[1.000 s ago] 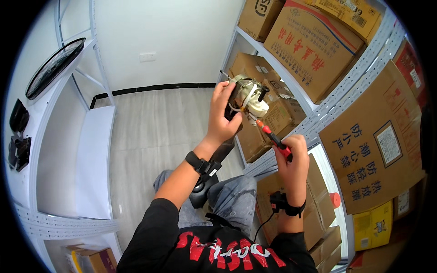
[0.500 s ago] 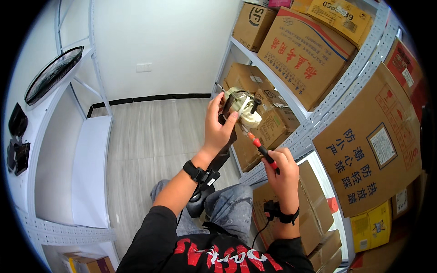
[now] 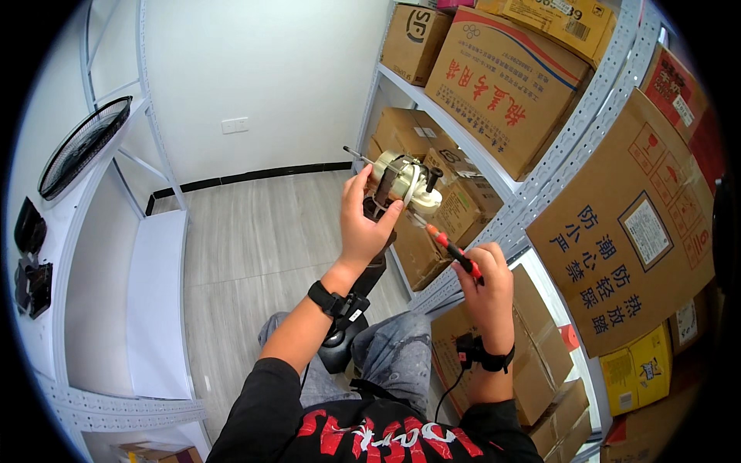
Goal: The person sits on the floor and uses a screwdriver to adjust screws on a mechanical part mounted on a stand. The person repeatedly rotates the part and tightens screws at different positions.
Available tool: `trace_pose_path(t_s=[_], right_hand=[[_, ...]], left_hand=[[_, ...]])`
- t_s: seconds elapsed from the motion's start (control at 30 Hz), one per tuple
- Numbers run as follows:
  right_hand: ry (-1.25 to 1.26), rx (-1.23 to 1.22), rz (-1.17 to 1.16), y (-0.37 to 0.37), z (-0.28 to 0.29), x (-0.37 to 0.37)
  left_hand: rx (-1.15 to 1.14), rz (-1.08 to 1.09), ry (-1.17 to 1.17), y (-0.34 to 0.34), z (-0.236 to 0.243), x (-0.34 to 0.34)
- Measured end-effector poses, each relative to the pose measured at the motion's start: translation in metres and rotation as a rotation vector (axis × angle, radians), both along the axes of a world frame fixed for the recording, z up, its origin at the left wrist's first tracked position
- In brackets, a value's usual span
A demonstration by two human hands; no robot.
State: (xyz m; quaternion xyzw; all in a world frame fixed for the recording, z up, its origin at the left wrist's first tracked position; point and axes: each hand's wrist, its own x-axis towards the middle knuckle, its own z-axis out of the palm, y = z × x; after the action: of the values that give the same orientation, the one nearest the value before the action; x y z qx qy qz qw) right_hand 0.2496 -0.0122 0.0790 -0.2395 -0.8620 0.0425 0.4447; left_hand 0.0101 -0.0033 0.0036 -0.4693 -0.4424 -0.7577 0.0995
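Observation:
In front of me, an electric fan motor (image 3: 395, 179) with a cream housing stands on a dark stand (image 3: 376, 272). A thin metal shaft pokes out at its far left, and a black knob sticks up at its right. My left hand (image 3: 363, 230) is wrapped round the motor's near side and steadies it. Closed in my right hand (image 3: 488, 287) is a red-and-black screwdriver (image 3: 450, 247), pointing up and left. Its tip meets the lower right end of the motor; the exact contact spot is too small to make out.
A metal shelf rack (image 3: 494, 179) with several cardboard boxes (image 3: 505, 85) stands close on my right. A large printed carton (image 3: 617, 224) leans out near my right arm. Left, a white shelf (image 3: 85, 224) bears a black fan grille (image 3: 83, 148) and dark plastic parts (image 3: 32, 270).
The screwdriver has turned in my right hand, its handle showing more red now. My right hand has shifted slightly. The left hand keeps its hold on the motor. The whole view has shifted a little.

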Motion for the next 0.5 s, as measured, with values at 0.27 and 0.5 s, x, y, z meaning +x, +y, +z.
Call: trace_pose_path(t_s=[0.27, 0.5], right_hand=[[0.027, -0.07, -0.175, 0.024, -0.013, -0.002], [0.087, 0.041, 0.017, 0.028, -0.016, -0.004]], left_hand=[[-0.015, 0.023, 0.022, 0.0, 0.0, -0.002], [-0.017, 0.025, 0.019, 0.001, -0.002, -0.004]])
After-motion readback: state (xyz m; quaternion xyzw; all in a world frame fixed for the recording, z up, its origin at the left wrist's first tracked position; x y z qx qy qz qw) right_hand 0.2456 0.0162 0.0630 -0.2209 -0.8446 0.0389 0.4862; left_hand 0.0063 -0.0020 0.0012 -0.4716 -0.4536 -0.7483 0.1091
